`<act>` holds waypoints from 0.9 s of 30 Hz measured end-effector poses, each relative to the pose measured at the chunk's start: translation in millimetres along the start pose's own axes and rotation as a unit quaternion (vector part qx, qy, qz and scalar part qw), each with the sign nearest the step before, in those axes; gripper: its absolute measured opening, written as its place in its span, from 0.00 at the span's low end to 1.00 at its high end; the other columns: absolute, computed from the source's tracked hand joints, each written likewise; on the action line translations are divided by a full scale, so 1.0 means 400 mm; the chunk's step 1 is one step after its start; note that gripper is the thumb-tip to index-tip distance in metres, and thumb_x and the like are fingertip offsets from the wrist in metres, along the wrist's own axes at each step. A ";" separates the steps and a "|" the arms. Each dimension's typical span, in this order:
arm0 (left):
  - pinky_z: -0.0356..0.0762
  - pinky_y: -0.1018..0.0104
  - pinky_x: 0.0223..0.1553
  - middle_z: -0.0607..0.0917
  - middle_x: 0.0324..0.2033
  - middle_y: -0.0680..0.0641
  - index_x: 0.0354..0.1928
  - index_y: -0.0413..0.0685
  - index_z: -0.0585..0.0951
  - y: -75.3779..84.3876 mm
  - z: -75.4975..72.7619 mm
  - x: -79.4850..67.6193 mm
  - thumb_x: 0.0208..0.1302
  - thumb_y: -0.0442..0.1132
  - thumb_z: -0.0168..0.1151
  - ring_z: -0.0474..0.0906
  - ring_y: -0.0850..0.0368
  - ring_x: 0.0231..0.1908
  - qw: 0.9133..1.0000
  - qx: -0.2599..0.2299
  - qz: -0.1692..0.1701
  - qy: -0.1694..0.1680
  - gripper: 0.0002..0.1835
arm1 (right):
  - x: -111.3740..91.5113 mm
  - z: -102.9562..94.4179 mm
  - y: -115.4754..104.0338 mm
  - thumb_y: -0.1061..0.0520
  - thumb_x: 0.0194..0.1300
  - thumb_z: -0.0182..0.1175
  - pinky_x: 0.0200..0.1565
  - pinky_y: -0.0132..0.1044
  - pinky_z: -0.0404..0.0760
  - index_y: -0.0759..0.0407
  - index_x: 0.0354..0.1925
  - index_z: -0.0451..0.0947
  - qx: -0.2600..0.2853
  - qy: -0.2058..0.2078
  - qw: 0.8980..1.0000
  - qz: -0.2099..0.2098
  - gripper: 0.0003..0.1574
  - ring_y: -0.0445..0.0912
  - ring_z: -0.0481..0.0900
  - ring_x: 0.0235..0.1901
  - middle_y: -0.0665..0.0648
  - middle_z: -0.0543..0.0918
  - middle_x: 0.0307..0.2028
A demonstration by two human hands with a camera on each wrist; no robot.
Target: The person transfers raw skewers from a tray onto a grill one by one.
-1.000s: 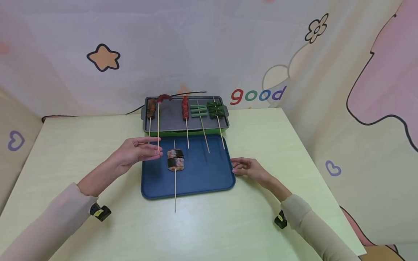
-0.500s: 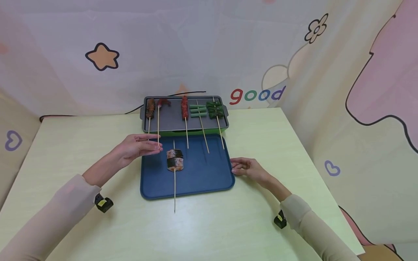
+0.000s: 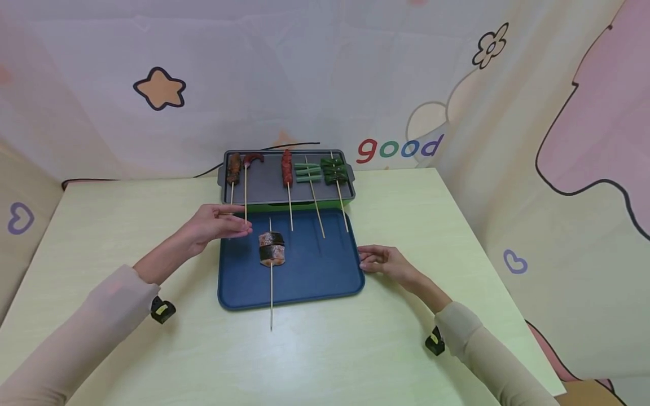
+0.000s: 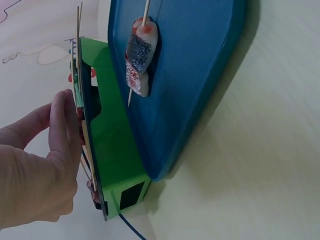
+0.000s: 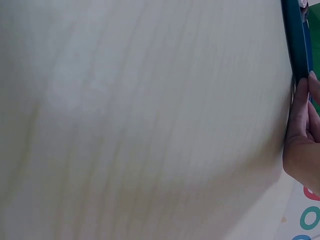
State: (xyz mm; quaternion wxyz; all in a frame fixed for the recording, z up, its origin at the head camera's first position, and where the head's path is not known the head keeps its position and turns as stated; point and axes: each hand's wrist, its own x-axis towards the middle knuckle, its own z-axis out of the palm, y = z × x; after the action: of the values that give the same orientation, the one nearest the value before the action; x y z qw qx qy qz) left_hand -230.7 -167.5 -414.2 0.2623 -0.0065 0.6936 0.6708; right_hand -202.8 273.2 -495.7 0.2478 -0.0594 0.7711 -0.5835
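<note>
My left hand (image 3: 210, 225) pinches the stick of a skewer with a dark red curled piece (image 3: 254, 158) at its tip. That piece is over the left part of the grill (image 3: 269, 190), beside a brown meat skewer (image 3: 234, 169); whether it touches the plate I cannot tell. My right hand (image 3: 388, 264) grips the right rim of the blue tray (image 3: 320, 270), thumb and fingers at its edge in the right wrist view. On the tray lies a skewer of pale pieces with black bands (image 3: 272, 250), its stick reaching past the front rim.
On the grill also lie a red skewer (image 3: 287, 169), a green-stick skewer (image 3: 308, 172) and a leafy green skewer (image 3: 334, 170), sticks overhanging the tray. The grill has a green base (image 4: 117, 155). A black cable (image 3: 208, 170) runs behind. A printed curtain (image 3: 325, 73) hangs behind the table.
My left hand has moved forward and slightly down with its skewer, and the dark red curled piece has come lower, onto or near the grill plate. The right hand and tray have stayed put.
</note>
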 end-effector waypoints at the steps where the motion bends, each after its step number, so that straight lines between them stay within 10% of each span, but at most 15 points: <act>1: 0.82 0.62 0.56 0.90 0.35 0.56 0.78 0.32 0.56 -0.001 -0.001 0.000 0.75 0.27 0.53 0.89 0.67 0.38 1.000 0.004 0.002 0.000 0.33 | 0.001 0.000 0.001 0.68 0.70 0.62 0.43 0.23 0.80 0.74 0.69 0.67 0.000 -0.001 1.000 0.000 0.33 0.32 0.82 0.40 0.49 0.84 0.45; 11: 0.83 0.64 0.53 0.88 0.52 0.36 0.74 0.31 0.63 -0.008 0.003 -0.026 0.73 0.34 0.62 0.89 0.67 0.41 0.991 0.130 0.039 0.023 0.33 | 0.005 0.001 0.008 0.68 0.69 0.62 0.43 0.23 0.80 0.73 0.69 0.69 -0.004 0.001 1.000 0.002 0.32 0.33 0.82 0.40 0.47 0.83 0.44; 27: 0.86 0.58 0.51 0.83 0.55 0.26 0.72 0.28 0.66 -0.063 0.061 -0.174 0.73 0.31 0.60 0.89 0.50 0.48 0.985 0.152 0.071 -0.030 0.30 | 0.003 -0.001 0.005 0.68 0.69 0.62 0.45 0.23 0.81 0.72 0.69 0.69 -0.005 0.002 1.000 -0.002 0.32 0.33 0.82 0.41 0.46 0.83 0.44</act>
State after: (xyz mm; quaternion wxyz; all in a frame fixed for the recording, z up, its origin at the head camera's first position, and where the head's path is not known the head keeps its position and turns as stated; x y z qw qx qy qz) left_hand -152.8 -171.2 -410.8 0.2326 0.1028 0.7783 0.5741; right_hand -203.8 273.7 -498.0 0.2447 -0.0609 0.7741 -0.5806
